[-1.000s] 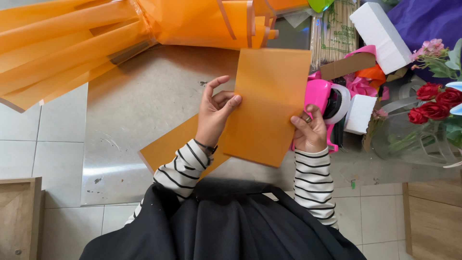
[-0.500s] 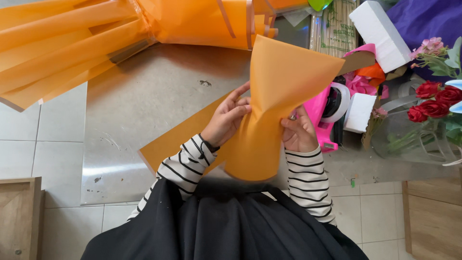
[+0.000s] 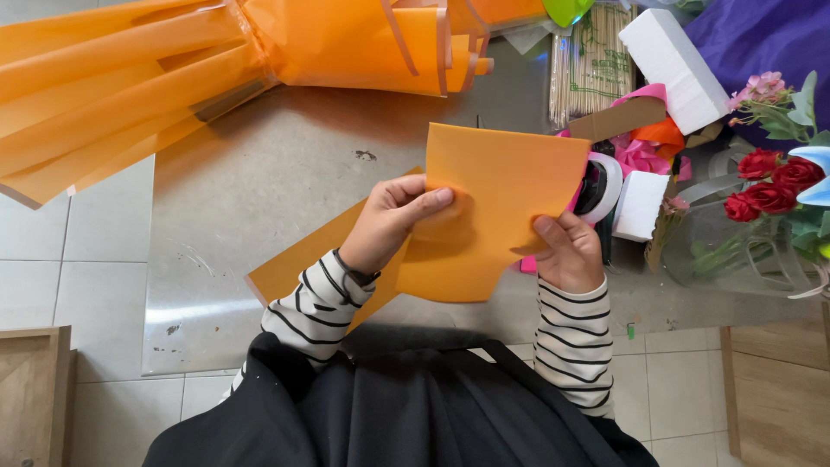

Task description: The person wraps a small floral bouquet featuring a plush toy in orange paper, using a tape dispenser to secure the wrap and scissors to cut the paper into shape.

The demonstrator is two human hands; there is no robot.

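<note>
A grey, scuffed metal table (image 3: 259, 190) sits on a floor of pale square tiles (image 3: 78, 233), with wooden boards (image 3: 30, 389) at the lower corners of the view. Above the table's middle, both hands hold up one orange paper sheet (image 3: 497, 207): the left hand (image 3: 393, 220) is closed on its left edge, thumb over the front, and the right hand (image 3: 566, 251) pinches its lower right edge with curled fingers. A second orange sheet (image 3: 298, 259) lies flat on the table just left of and under the held sheet. Beyond the held sheet, large orange wrapping rolls (image 3: 130, 78) spread across the table's far side. To the right of the sheet are a tape dispenser (image 3: 601, 186), white foam blocks (image 3: 670, 56), purple paper (image 3: 761, 35) and red roses (image 3: 765, 182).
</note>
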